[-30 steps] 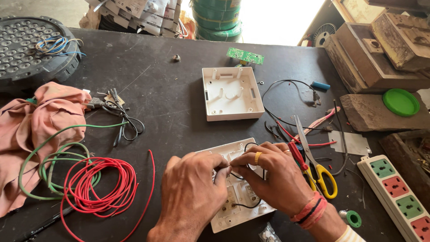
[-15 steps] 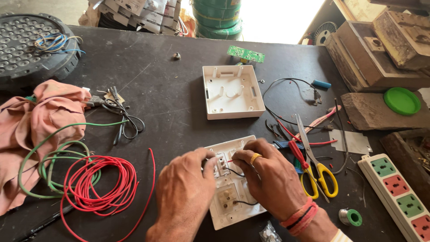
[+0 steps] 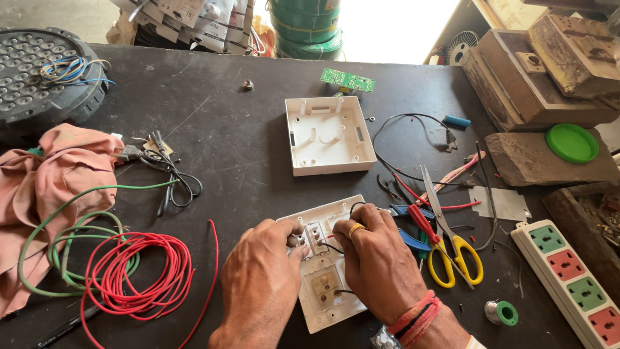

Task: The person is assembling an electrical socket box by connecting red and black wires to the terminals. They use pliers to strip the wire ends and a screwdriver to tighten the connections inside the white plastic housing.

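The white switch plate [image 3: 326,284] lies face-down directly under both hands, its long axis running away from the person, left fingers [image 3: 294,234] pinching its top-left terminals, right fingers [image 3: 345,234] pinching thin wires [image 3: 330,246] just beside them.

I see a heap of white printed packets [image 3: 194,22] at the table's far edge, top left. I spot no signs or screens.

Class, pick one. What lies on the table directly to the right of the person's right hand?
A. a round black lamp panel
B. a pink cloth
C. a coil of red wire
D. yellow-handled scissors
D: the yellow-handled scissors lie just right of the right hand; the red wire, pink cloth and lamp panel are all on the left side.
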